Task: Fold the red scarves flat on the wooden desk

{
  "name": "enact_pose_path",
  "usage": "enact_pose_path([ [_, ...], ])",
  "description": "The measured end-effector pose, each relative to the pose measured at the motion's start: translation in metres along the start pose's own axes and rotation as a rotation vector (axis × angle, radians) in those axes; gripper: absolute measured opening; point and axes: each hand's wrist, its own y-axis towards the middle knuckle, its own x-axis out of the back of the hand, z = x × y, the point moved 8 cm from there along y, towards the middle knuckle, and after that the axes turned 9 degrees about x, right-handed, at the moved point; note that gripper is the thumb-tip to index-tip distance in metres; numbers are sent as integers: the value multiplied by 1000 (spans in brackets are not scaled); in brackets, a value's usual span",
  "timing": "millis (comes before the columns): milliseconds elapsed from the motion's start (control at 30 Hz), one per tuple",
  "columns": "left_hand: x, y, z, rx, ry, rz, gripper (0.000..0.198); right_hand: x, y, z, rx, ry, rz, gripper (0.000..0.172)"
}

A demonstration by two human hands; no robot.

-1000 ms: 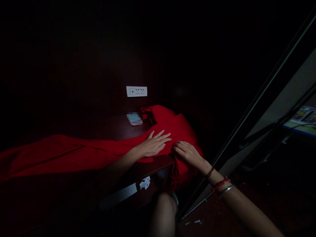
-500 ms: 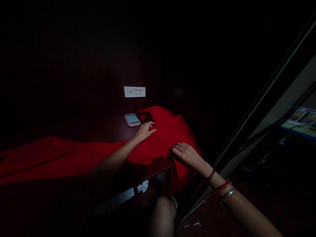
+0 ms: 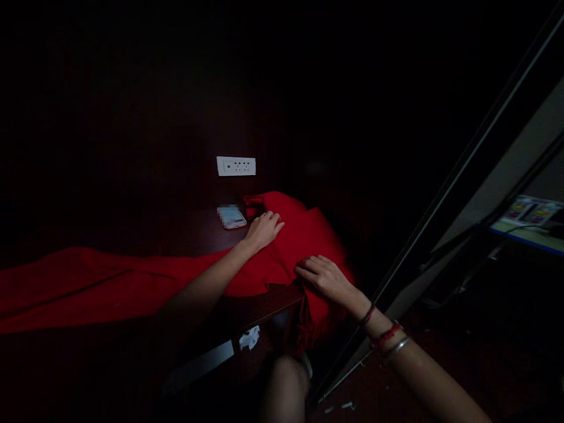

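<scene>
A red scarf (image 3: 106, 288) with a fringed end stretches along the dark wooden tabletop (image 3: 264, 302) and hangs over its right front corner. My left hand (image 3: 263, 230) rests on the scarf's upper part, near the bunched folds at the back, with fingers loosely bent and thumb apart. Nearer the hanging fringe, my right hand (image 3: 324, 276) lies palm down on the cloth, its fingers extended and slightly curved. Just left of my left hand is a phone (image 3: 232, 217) with a lit screen.
A white socket panel (image 3: 236, 166) is on the dark wall behind. Crumpled white paper (image 3: 249, 338) sits beneath the tabletop. My knee (image 3: 286, 382) is below the corner. A slanted dark frame (image 3: 423, 235) rises at right, with a blue-edged shelf (image 3: 529, 235) beyond.
My left hand has slid slightly forward and right over the scarf. My right hand stays on the cloth near the corner. The whole view has shifted a little.
</scene>
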Motion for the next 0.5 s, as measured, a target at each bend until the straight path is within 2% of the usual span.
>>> enact_pose_path([
  [100,-1,-5,-11,-54,-44,-55,45,-4,-3,0,-18,24,-18,26],
  [200,-6,-14,-9,-84,-9,-83,50,-7,-10,-1,-41,51,-51,28],
  [267,-2,-24,3,-50,-11,-107,50,-7,-15,-2,-65,71,-71,29],
  [367,17,-48,30,14,-61,-125,49,0,-16,-1,-93,111,-95,30],
  [433,31,-71,43,-45,-97,-49,47,8,-8,6,-73,160,-114,30],
  [500,39,-97,51,-181,-101,113,43,15,8,20,-28,236,-127,31],
])
